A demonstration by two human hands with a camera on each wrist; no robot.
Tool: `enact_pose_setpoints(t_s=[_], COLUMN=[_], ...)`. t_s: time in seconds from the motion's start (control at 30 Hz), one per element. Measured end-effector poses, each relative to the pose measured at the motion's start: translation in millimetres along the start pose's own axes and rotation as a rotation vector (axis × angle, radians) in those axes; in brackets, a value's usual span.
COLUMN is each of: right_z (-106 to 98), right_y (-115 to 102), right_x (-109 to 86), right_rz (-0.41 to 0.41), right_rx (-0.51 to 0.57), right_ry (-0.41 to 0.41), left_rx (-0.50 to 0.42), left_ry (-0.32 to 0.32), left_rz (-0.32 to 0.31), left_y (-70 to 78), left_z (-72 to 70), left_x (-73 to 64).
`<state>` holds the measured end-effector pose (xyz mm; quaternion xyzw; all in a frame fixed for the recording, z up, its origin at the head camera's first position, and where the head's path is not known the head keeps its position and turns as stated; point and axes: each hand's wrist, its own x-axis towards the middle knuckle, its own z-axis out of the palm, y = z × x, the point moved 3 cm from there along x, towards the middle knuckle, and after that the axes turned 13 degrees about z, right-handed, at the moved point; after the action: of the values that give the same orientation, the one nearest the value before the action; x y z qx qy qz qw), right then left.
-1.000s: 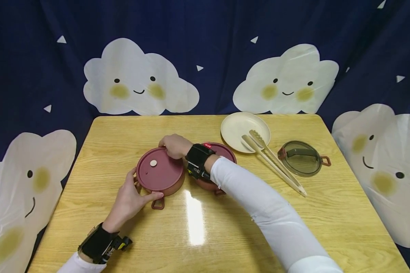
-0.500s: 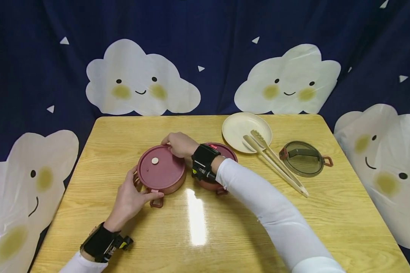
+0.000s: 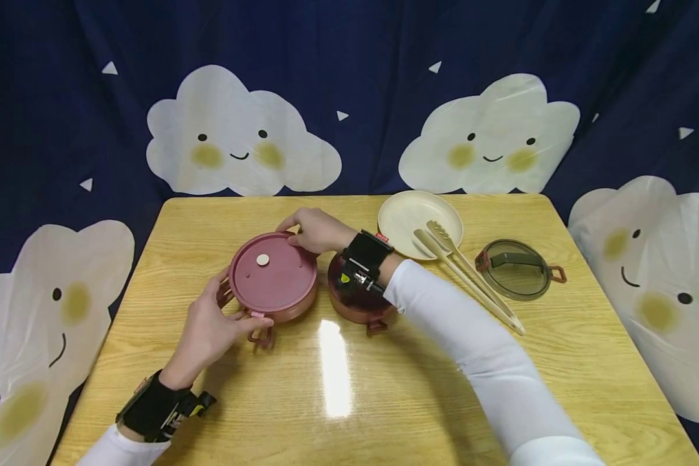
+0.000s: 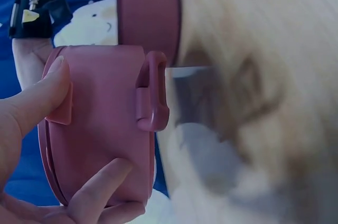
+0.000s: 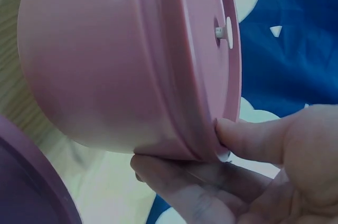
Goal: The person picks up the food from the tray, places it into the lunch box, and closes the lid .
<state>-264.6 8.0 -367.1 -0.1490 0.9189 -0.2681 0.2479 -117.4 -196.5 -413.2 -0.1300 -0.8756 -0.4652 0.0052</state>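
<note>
A dusty-red round pot (image 3: 291,310) with a matching lid (image 3: 274,278) is held between both hands at the table's left middle. A small white knob (image 3: 263,259) sits on the lid. My left hand (image 3: 206,327) grips the near left side, its thumb over a pink clip (image 4: 63,105) at the rim and fingers spread along the wall. From the far right, my right hand (image 3: 319,231) pinches the rim, thumb on the lid's edge and fingers against the wall. In the left wrist view, a loop handle (image 4: 155,92) juts from the pot, its underside clear above the tabletop.
Just right stands a second dark-red pot (image 3: 358,314), partly under my right wrist. Behind it lies a cream plate (image 3: 402,217) with beige tongs (image 3: 472,281) resting across its edge. A glass lid (image 3: 515,281) lies at the right of the wooden table (image 3: 413,401).
The lidded pot has risen from the table and shifted slightly away from me, carried by both hands. More of the second pot shows beside the right wrist.
</note>
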Motion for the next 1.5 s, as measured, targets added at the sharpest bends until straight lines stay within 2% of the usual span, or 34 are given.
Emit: enact_pose_setpoints(t_s=[0.23,0.33,0.43,0.63,0.93,1.07,1.17,1.23,1.5], right_z=[-20.9,-28.1,-35.0,-46.2,-57.9,-59.6,-60.7,-60.6,-54.6], right_y=[5.4,9.5,16.3,35.2,71.1,89.7,102.6,110.1,130.1], right_x=[-18.3,-27.2,-36.4,-54.8,-82.5,-95.2,-106.4,-113.8,-137.8], right_rz=[0.016,-0.001,-0.011,0.040,0.065,0.087,0.109,0.131,0.180], right_rx=[0.148,0.169,0.182,0.237,0.251,0.271,0.289,0.320,0.510], right_ry=[0.003,0.020,0.035,0.039,0.099,0.121,0.146,0.155,0.156], left_rx=[-0.015,-0.008,-0.050,-0.161,-0.193,-0.236,-0.230,-0.222,-0.324], left_ry=[0.001,-0.016,-0.043,-0.100,-0.164,-0.208,-0.243,-0.264,-0.383], left_rz=[0.064,0.078,0.089,0.101,0.184,0.202,0.219,0.240,0.332], left_y=[17.0,23.4,29.1,40.3,54.7,59.1,61.8,62.9,59.3], left_z=[-10.5,-12.6,-11.4,0.6,26.4,39.2,46.3,49.1,56.2], left_x=[8.9,13.7,19.2,32.5,55.7,63.5,69.6,74.5,95.9])
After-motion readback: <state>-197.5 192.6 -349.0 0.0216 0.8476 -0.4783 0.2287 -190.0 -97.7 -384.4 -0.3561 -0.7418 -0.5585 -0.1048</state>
